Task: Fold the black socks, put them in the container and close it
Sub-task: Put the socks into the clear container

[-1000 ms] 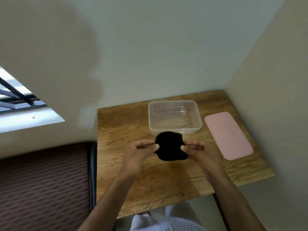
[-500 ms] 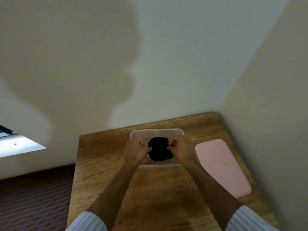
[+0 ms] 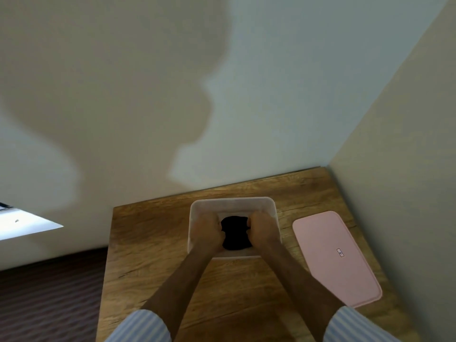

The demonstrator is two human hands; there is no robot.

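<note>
The folded black socks [image 3: 235,233] form a small dark bundle inside the clear plastic container [image 3: 232,202] on the wooden table. My left hand [image 3: 206,232] grips the bundle's left side and my right hand [image 3: 262,230] grips its right side; both hands reach down into the container. Whether the bundle rests on the container's floor I cannot tell. The pink lid [image 3: 335,255] lies flat on the table to the right of the container, apart from it.
The wooden table [image 3: 153,248] stands in a corner, with a wall behind it and another wall [image 3: 399,169] close on its right. To the left, past the table's edge, lies a dark striped surface [image 3: 49,292].
My hands carried the sock bundle from the table in front of the container forward and down into the container. The camera tilted upward, showing more wall.
</note>
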